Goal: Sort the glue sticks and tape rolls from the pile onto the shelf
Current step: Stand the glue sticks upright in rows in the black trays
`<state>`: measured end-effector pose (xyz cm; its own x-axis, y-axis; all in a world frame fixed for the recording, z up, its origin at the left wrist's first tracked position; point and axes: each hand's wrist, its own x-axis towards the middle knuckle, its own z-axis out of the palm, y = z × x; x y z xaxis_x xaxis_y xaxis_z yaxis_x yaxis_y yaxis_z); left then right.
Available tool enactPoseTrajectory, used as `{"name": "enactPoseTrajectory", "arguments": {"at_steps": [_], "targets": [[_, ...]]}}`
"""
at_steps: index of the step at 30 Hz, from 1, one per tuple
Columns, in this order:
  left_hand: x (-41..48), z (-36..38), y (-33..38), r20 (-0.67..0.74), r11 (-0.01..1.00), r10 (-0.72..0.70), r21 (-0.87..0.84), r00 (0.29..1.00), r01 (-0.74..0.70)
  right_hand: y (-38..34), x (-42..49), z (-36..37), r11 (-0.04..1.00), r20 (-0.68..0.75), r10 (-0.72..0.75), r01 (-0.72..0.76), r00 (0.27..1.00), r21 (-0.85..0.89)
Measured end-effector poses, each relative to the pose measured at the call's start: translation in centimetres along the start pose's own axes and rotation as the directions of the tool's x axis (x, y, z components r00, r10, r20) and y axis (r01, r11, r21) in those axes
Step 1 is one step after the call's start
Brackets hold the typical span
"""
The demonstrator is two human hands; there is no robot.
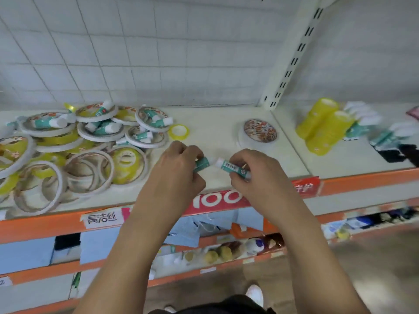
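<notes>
The head camera looks down on a pale shelf [217, 132] with an orange front edge. Both hands meet over its middle, close to the front edge. The left hand [179, 166] is curled tight around a teal glue stick [202, 163], whose white cap pokes out toward the right. The right hand [256, 175] is closed on a second glue stick [232, 167], gripped at its lower end with the white cap pointing left and a barcode label facing up. The two caps sit just beside each other, tip to tip; whether they touch cannot be told.

On the left part of the shelf lies the pile [74, 146]: white-rimmed tape rolls, yellow tape rolls and more teal glue sticks heaped together, several sticks resting on top of the rolls at the back. A small yellow tape roll [178, 131] lies flat at the pile's right edge. Well apart from the pile, a single wide white tape roll with a patterned top [259, 132] lies flat near the slotted upright post [292, 55].

Past the post, on the next shelf section to the right, yellow tape rolls stand in stacks [324, 125], with a blurred group of teal and white glue sticks [367, 125] just beside them.

Lower shelves with blurred goods show under the arms.
</notes>
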<state>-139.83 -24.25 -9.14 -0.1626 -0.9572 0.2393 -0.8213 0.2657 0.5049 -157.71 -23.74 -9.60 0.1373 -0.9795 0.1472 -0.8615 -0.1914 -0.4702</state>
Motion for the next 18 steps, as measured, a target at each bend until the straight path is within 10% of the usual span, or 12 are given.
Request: {"name": "enactPoseTrajectory", "arguments": {"at_steps": [18], "targets": [[8.2,19.4,25.9,0.181,0.961,0.272,-0.006,0.945,-0.275,29.4,-4.8,-15.9,0.985,-0.118,0.173,-0.174,0.978,0.007]]}}
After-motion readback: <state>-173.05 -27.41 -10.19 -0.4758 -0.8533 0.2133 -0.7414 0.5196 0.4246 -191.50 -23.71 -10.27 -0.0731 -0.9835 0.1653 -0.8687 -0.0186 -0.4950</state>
